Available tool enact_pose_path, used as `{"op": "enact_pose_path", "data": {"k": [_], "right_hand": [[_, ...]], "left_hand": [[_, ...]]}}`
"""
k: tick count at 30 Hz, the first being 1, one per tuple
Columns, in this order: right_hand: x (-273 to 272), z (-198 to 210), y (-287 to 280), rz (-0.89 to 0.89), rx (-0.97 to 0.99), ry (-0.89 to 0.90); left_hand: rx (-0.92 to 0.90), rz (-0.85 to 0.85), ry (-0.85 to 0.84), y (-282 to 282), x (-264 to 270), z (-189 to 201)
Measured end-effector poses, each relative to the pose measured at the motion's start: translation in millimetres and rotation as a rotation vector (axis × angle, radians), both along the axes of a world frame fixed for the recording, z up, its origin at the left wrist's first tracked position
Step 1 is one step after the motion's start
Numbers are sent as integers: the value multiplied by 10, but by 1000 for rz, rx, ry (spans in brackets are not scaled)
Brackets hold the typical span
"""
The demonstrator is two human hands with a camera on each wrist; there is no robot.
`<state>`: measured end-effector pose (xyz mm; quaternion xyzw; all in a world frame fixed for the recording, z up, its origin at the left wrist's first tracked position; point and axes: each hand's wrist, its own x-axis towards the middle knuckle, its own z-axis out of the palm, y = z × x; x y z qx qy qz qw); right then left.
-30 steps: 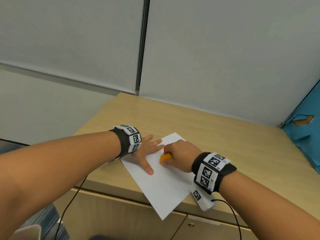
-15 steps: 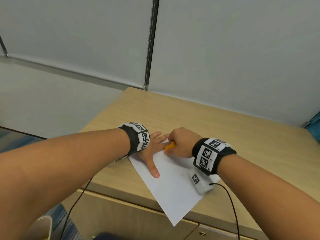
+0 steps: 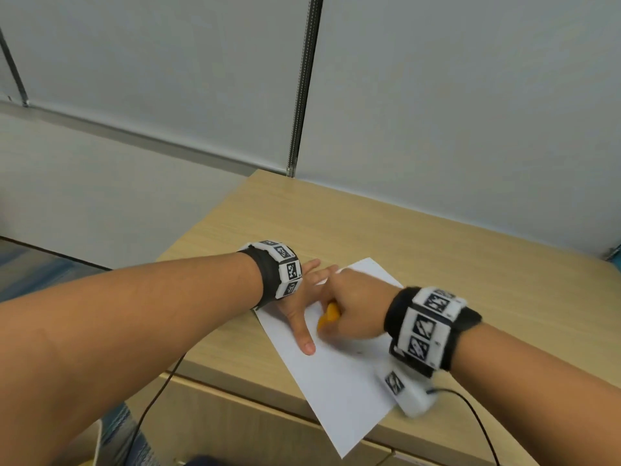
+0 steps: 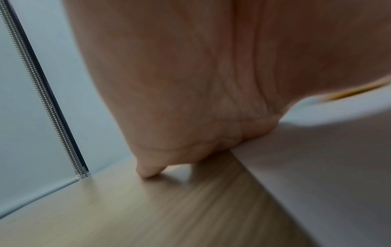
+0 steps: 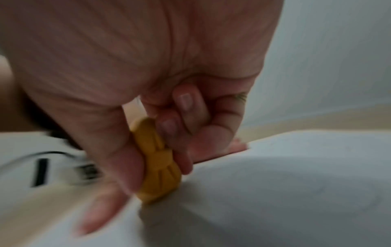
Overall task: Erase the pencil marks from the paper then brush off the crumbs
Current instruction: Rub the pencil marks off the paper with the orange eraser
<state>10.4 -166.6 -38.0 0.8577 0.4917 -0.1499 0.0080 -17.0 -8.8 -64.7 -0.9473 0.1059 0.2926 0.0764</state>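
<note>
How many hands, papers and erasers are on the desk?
Hands: 2, the left hand and the right hand
Papers: 1, the paper
Erasers: 1, the eraser
Total: 4

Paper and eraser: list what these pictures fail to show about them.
- Pencil marks: none clear on the paper in the head view; the right hand covers the rubbed spot, and the right wrist view is blurred.
- Eraser: its head-view shape is mostly hidden by the gripping fingers.
- Crumbs: too small to tell, apart from faint specks.
- Left hand: in its wrist view the palm hides the fingers on the paper.
</note>
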Motion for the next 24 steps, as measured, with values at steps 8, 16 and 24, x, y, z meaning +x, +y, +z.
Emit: {"op": "enact_pose_path", "data": {"k": [8, 16, 24], "right_hand": [[212, 35, 135, -127, 41, -77], [258, 44, 143, -152, 59, -84], [281, 29, 119, -161, 71, -52]], "left_hand": [[5, 14, 2, -5, -21, 1], [-17, -1, -14, -25, -55, 23], [-12, -10, -16, -15, -46, 7]]}}
